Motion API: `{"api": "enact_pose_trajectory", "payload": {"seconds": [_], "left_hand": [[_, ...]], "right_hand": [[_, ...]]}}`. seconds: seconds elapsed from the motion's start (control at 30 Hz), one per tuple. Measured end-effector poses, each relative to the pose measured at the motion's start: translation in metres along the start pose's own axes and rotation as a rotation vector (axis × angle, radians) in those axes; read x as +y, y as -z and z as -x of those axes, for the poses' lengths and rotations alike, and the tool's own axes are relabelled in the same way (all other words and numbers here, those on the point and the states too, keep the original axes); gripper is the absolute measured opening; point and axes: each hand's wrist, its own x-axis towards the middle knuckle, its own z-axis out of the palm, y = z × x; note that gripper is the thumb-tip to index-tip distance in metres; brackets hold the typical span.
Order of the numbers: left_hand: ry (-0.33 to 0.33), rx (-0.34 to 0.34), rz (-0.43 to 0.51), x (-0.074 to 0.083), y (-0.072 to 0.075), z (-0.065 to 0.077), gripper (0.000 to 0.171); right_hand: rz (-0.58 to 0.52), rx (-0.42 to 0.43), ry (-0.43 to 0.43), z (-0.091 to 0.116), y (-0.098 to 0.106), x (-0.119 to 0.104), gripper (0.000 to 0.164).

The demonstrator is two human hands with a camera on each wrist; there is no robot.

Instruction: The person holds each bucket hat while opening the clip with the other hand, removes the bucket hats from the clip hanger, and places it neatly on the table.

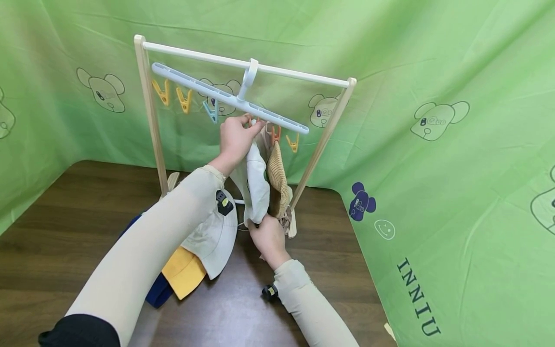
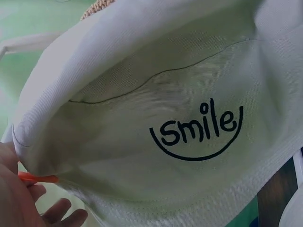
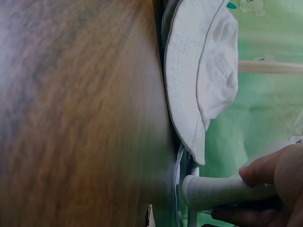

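A white hat (image 1: 257, 183) with a printed "smile" hangs below the light blue hanger (image 1: 204, 89). My left hand (image 1: 235, 137) is at its upper edge and pinches an orange clip (image 2: 40, 178) there; the left wrist view shows that clip on the fabric's edge. Lower down, my right hand (image 1: 270, 237) grips the bottom of the same hat, thumb on one side and fingers on the other. Just right of it hangs a tan knitted hat (image 1: 277, 176) from another orange clip (image 1: 276, 133).
The hanger hooks over the white bar (image 1: 295, 73) of a wooden rack. Yellow clips (image 1: 184, 100) and a blue clip (image 1: 211, 112) dangle on its left, one yellow clip (image 1: 293, 142) on its right. On the table (image 1: 338, 270) lie a white bucket hat (image 1: 218, 241), a yellow hat (image 1: 185, 272) and a dark blue hat (image 1: 159, 290).
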Motion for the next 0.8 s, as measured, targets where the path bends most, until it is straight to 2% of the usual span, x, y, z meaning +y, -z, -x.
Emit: {"api": "enact_pose_trajectory", "payload": {"seconds": [0.3, 0.5, 0.8], "left_hand": [[0.036, -0.024, 0.055, 0.003, 0.003, 0.002, 0.034], [0.032, -0.044, 0.069, 0.003, 0.003, 0.002, 0.029], [0.027, -0.107, 0.057, -0.001, 0.005, -0.001, 0.038]], "right_hand": [[0.013, 0.010, 0.010, -0.001, 0.003, 0.007, 0.020], [0.023, 0.018, 0.021, 0.000, 0.005, 0.011, 0.017], [0.037, 0.046, 0.044, 0.002, 0.011, 0.015, 0.015]]}}
